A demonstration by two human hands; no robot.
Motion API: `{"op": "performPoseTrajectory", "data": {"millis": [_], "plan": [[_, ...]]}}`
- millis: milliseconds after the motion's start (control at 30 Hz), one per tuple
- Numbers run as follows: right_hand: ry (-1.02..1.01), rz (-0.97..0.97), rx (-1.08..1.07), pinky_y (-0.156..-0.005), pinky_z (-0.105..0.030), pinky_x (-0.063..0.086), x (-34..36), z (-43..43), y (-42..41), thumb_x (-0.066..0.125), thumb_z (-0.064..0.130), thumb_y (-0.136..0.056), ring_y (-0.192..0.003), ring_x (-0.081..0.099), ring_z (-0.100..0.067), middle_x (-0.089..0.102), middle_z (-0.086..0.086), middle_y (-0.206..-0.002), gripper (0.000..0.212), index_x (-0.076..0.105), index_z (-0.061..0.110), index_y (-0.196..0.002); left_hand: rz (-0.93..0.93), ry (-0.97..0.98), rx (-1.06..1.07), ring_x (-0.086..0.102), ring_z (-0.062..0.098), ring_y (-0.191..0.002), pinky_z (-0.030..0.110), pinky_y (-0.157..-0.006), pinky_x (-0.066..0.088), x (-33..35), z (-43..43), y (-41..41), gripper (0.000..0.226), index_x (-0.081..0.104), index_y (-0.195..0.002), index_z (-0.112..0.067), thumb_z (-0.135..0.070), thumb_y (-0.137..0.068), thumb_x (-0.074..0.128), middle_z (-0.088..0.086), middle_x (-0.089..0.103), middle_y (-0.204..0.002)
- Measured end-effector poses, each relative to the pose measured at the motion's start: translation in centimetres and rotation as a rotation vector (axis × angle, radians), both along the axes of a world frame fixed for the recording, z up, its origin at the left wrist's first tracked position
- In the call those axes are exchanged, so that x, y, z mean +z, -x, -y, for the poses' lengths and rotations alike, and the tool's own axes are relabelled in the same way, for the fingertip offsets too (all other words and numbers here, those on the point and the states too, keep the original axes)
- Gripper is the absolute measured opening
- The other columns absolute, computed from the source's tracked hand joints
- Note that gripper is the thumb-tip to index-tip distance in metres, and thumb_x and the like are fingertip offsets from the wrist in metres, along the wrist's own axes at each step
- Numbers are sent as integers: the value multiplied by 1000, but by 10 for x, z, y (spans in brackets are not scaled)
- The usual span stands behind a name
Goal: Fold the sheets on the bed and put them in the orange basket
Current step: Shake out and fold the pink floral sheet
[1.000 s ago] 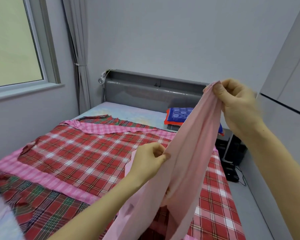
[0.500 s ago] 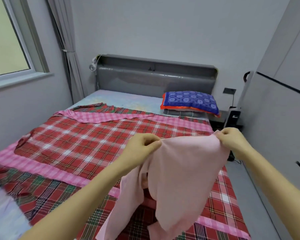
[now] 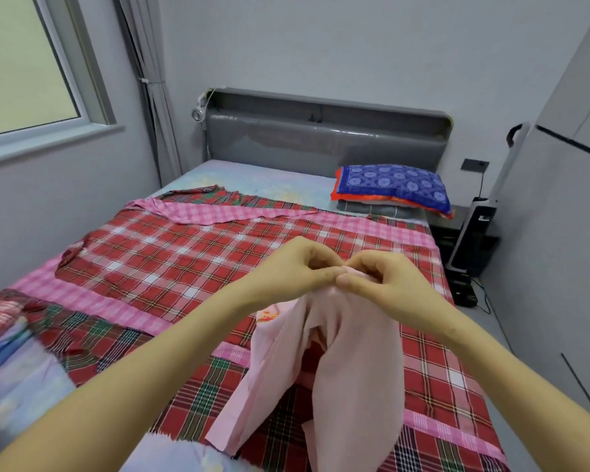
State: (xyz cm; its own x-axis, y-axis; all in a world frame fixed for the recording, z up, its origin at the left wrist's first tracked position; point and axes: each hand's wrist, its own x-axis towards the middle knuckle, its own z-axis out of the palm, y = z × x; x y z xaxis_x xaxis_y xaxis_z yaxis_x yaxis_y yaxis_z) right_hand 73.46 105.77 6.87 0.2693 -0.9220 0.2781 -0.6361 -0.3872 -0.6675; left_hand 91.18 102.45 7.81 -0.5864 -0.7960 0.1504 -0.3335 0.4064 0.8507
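one pink sheet [image 3: 355, 369], long axis downward

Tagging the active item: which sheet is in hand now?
The plain pink sheet, pinched at its top by the left hand and right hand, hanging down. The red plaid sheet lies spread on the bed, untouched.

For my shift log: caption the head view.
Above the plaid bedcover, left hand and right hand pinch the pink sheet together.
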Motion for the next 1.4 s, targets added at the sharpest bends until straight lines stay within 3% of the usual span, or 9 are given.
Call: {"op": "performPoseTrajectory", "data": {"millis": [133,333,567,867,1033,1133,1200,1300,1400], "plan": [[194,-116,-120,-55,-17,39,9,9,-7,74,26,-80,-59,53,-6,60,9,-61,16,68,15,-70,-224,-106,106,63,4,-75,19,-69,50,-17,3,-2,8,70,-89,-13,-17,-89,64,-1,71,-81],[406,-69,-209,-66,-42,50,31,19,-22,73,19,-81,-66,60,-17,65,0,-68,16,67,7,-72,-343,-42,278,61,11,-77,26,-75,53,-54,8,-4,24,58,-76,-19,5,-78,65,-5,64,-78],[516,72,-277,-63,-15,44,87,28,-32,71,20,-81,-63,56,1,61,17,-68,12,66,15,-71,-462,72,773,55,0,-68,10,-62,43,-99,8,-6,25,47,-73,-17,-5,-80,68,-1,61,-77],[586,163,-386,-57,-13,37,145,52,-44,69,24,-78,-51,46,4,54,17,-57,12,66,14,-71,-332,119,709,57,3,-65,23,-63,48,-131,26,-38,9,61,-77,-13,-11,-85,65,-5,65,-71],[632,174,-403,-60,-18,40,160,59,-55,69,27,-75,-53,48,2,55,14,-59,15,67,12,-72,-243,56,664,48,4,-54,14,-53,35,-156,32,-32,21,58,-63,-19,-16,-82,69,-7,56,-58],[641,174,-432,-62,-20,40,161,63,-53,69,29,-76,-56,48,0,55,12,-59,19,68,10,-73,-192,-154,606,30,6,-50,18,-47,22,-175,28,-27,47,37,-47,-21,-14,-82,67,-8,33,-46],[632,180,-464,-62,-20,40,159,63,-47,68,28,-77,-57,48,-1,55,12,-60,20,68,8,-75,-229,-334,625,43,14,-59,21,-51,26,-195,30,-33,48,45,-43,-21,-13,-87,62,-5,42,-47],[602,131,-548,-67,-22,40,147,63,-33,65,28,-81,-63,50,-5,54,13,-63,19,66,9,-79,-327,-433,747,51,24,-69,26,-59,34,-199,44,-54,26,58,-72,-10,-15,-95,46,11,56,-71],[556,10,-659,-67,-25,33,119,61,-16,57,27,-90,-73,48,-15,53,3,-73,16,56,14,-81,-498,-370,878,45,13,-70,23,-59,35,-163,76,-91,17,52,-93,-9,-8,-99,36,1,51,-79]]}}
